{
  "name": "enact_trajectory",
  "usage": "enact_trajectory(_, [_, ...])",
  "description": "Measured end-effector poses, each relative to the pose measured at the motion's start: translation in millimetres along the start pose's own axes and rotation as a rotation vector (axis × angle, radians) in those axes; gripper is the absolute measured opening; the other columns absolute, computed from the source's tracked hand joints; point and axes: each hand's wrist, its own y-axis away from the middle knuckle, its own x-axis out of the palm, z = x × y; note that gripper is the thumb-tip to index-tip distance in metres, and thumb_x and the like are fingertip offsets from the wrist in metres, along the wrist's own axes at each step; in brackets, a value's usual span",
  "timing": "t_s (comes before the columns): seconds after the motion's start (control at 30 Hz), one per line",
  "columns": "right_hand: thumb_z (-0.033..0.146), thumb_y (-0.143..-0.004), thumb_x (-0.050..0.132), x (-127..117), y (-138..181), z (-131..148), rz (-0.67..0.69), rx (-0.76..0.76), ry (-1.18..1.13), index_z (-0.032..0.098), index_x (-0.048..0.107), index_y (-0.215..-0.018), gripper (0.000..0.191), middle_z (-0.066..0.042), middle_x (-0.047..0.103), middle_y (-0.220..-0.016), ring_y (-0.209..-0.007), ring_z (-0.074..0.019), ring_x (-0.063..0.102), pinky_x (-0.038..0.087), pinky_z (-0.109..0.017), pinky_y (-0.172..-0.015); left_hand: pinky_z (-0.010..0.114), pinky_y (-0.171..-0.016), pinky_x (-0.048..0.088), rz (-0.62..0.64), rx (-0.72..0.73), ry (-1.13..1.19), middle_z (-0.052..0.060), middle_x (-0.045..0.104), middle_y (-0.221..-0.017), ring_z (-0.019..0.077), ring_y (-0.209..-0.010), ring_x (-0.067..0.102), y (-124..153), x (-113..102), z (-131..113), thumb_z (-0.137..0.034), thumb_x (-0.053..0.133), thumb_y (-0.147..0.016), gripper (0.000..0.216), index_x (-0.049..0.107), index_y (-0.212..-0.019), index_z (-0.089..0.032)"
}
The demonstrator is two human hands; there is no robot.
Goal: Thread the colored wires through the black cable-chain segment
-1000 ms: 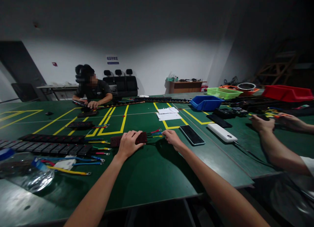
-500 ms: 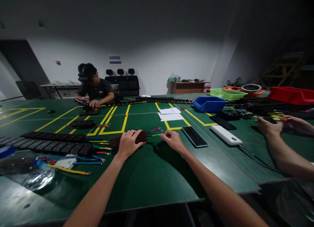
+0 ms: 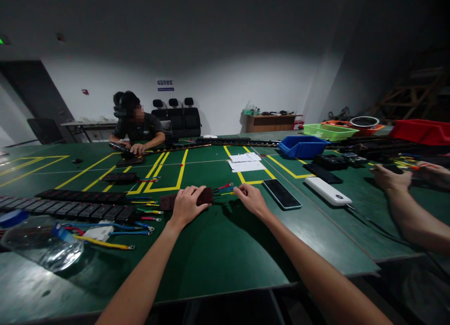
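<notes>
My left hand (image 3: 189,204) lies over a dark reddish-brown power strip (image 3: 168,202) on the green table, its fingers gripping the strip across the top and near side. From the right end of the strip run short red, blue and yellow wires; the red wire (image 3: 227,186) ends in a ring terminal. My right hand (image 3: 249,197) pinches the tip of the yellow wire (image 3: 228,193), whose end is hidden by the fingers. Left of my left hand, a row of black strips (image 3: 87,212) lies with coloured ring-terminal leads (image 3: 152,212) pointing right.
A phone (image 3: 282,193), a white power bank (image 3: 327,192) with a cable and paper sheets (image 3: 246,162) lie right of centre. A clear bottle (image 3: 45,245) lies at near left. Bins, including a blue one (image 3: 303,147), stand behind. Co-workers' hands (image 3: 393,179) work at right and far left.
The view has shifted slightly, so everything sits a little further right. My left hand stays on the strip; my right hand stays at the wire's end, its fingers slightly turned.
</notes>
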Motion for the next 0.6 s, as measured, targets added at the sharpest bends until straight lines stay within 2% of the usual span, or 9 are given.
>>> enact_trajectory(0.07, [0.053, -0.09, 0.058, 1.1, -0.8, -1.5, -0.005, 0.003, -0.046, 0.021, 0.065, -0.079, 0.034, 0.0, 0.059, -0.068, -0.064, -0.017, 0.054, 0.034, -0.028, -0.058, 0.042, -0.089, 0.045, 0.009, 0.013, 0.004, 0.009, 0.068, -0.115, 0.0284, -0.106, 0.061, 0.0, -0.3, -0.6, -0.049, 0.078, -0.083, 0.063, 0.059, -0.136, -0.021])
enact_trajectory(0.17, [0.051, -0.089, 0.06, 2.9, -0.5, 0.3, -0.023, -0.035, -0.103, 0.021, 0.061, -0.077, 0.032, 0.0, 0.057, -0.066, -0.062, -0.0163, 0.052, 0.035, -0.028, -0.059, 0.041, -0.087, 0.045, 0.018, 0.032, 0.008, 0.009, 0.068, -0.115, 0.0286, -0.106, 0.061, 0.1, 0.1, -1.3, -0.049, 0.078, -0.083, 0.063, 0.059, -0.137, -0.021])
enact_trajectory(0.4, [0.039, -0.09, 0.06, 2.8, 2.3, 7.2, -0.064, -0.238, -0.037, 0.022, 0.052, -0.073, 0.026, 0.0, 0.053, -0.071, -0.064, -0.0153, 0.048, 0.034, -0.028, -0.062, 0.041, -0.087, 0.045, 0.027, 0.038, -0.01, 0.009, 0.068, -0.114, 0.0287, -0.105, 0.061, 0.8, 2.1, -0.7, -0.049, 0.077, -0.083, 0.063, 0.058, -0.138, -0.022])
enact_trajectory(0.5, [0.043, -0.091, 0.061, 0.6, 2.1, 5.8, -0.057, -0.202, -0.004, 0.022, 0.056, -0.074, 0.027, 0.0, 0.054, -0.07, -0.065, -0.0156, 0.048, 0.034, -0.028, -0.062, 0.041, -0.088, 0.045, 0.025, 0.032, -0.005, 0.009, 0.068, -0.115, 0.0287, -0.106, 0.061, 0.9, 1.7, 0.1, -0.049, 0.077, -0.083, 0.063, 0.058, -0.138, -0.022])
enact_trajectory(0.6, [0.051, -0.091, 0.06, -1.0, 0.7, 2.9, -0.07, -0.104, -0.008, 0.021, 0.064, -0.078, 0.032, 0.0, 0.056, -0.069, -0.064, -0.0168, 0.05, 0.034, -0.029, -0.061, 0.04, -0.088, 0.044, 0.014, 0.044, 0.01, 0.009, 0.068, -0.115, 0.0283, -0.105, 0.061, 1.2, 2.5, 1.3, -0.049, 0.077, -0.083, 0.064, 0.057, -0.138, -0.023])
